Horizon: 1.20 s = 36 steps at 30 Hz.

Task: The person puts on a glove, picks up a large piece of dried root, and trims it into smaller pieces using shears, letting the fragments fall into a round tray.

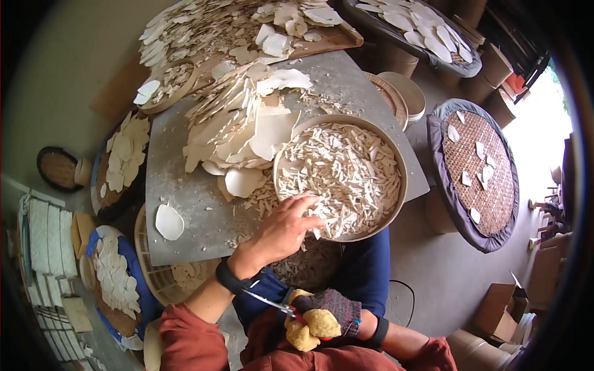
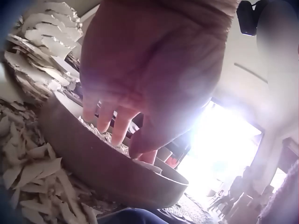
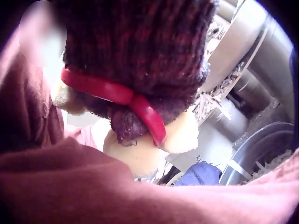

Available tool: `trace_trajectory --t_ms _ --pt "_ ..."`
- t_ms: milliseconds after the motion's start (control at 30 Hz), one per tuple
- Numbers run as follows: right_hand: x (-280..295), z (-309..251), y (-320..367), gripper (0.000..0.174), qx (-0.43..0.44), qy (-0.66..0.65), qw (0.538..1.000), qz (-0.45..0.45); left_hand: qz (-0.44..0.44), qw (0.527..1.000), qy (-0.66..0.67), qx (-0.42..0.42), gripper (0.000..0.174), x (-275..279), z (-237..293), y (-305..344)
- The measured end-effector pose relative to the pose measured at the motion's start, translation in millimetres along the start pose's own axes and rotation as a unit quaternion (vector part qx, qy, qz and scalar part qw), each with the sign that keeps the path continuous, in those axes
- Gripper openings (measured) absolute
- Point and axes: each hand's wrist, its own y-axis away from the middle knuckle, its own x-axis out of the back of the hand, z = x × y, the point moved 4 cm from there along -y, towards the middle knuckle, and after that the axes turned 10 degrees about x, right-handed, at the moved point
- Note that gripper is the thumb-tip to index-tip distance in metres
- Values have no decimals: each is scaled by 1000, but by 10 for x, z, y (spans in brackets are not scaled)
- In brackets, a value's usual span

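Note:
My left hand (image 1: 279,227) reaches over the near rim of a round, shallow tray (image 1: 403,179) heaped with thin off-white strips (image 1: 346,170). In the left wrist view its fingers (image 2: 122,125) point down inside the rim, fairly straight, at the strips. Low in front of my body, my right hand (image 1: 325,309) wears a dark knitted glove and grips a pair of scissors (image 3: 148,117) by the red handles. Yellow padding (image 1: 322,323) wraps the gloved fingers. The metal blades (image 1: 267,299) point left, toward the left forearm.
A stack of pale, brittle sheets (image 1: 238,127) leans beside the tray on the grey table (image 1: 179,204). One round sheet (image 1: 169,222) lies near its left edge. More sheets cover a board (image 1: 343,40) behind. A covered round basket (image 1: 476,167) stands at the right.

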Motion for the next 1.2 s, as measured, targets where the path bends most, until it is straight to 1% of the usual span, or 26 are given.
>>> trace_trajectory --t_ms 67,100,200,233,267,300,333,367,400,433,467,500,533,600,633,700,767,833,867,933,1000,1033,1067,1133,1167,1200 --pt "-9 18 60 45 53 -12 998 27 -35 999 -17 -20 19 -76 -20 -57" --pt "-11 54 85 50 84 -28 995 54 -51 998 -30 -27 16 -82 -28 -79" --pt "31 87 115 51 91 -23 994 56 -108 993 41 -9 12 41 -15 -65" --pt "43 118 127 52 95 -44 993 55 -101 990 93 23 11 136 67 -22" --pt "44 132 122 43 69 -37 996 41 -153 975 145 73 15 258 140 62" --pt "32 182 129 40 3 -91 996 27 -225 938 230 127 18 353 173 163" --pt "28 225 136 36 -65 -143 988 12 -293 885 313 180 21 413 167 267" --pt "-8 271 150 34 -190 -494 847 53 -309 849 375 209 27 457 120 333" --pt "120 195 116 35 -115 -386 912 72 -246 869 381 198 22 467 -4 347" --pt "257 88 93 36 -37 -269 958 89 -163 841 441 267 20 422 -212 328" --pt "361 12 80 38 42 -147 982 107 -78 800 494 331 19 355 -448 317" --pt "326 138 106 43 -6 -197 975 99 12 759 535 370 20 288 -699 313" --pt "314 167 86 45 -16 -222 970 100 79 703 585 396 25 253 -831 254" --pt "288 217 56 48 -39 -271 956 103 130 620 674 380 25 124 -1010 74" --pt "204 345 79 48 -35 -235 967 89 133 593 691 391 25 55 -1075 -32" --pt "227 317 69 44 4 -172 981 85 137 536 724 412 26 -48 -1176 -222" --pt "202 343 103 35 30 -120 988 92 149 560 699 420 25 -54 -1280 -283" --pt "159 397 113 31 -38 -192 975 107 158 591 671 420 23 2 -1328 -232" --pt "129 415 127 29 -72 -229 964 115 163 631 631 421 25 113 -1270 -140" --pt "182 385 149 20 -73 -206 958 185 132 720 519 441 26 332 -1200 105" --pt "86 505 232 15 -122 -424 869 225 141 760 437 461 26 435 -1309 465" --pt "131 539 243 16 -136 -421 863 243 170 761 426 458 23 497 -1320 616" --pt "118 616 271 15 -125 -337 904 232 212 795 370 432 20 566 -1344 743" --pt "160 636 256 20 -91 -181 954 222 293 811 322 391 19 706 -1274 945" --pt "98 735 259 25 -98 -193 946 240 311 817 316 370 19 751 -1182 1003" --pt "41 842 278 26 -104 -146 958 223 327 822 311 348 18 776 -1059 1031"
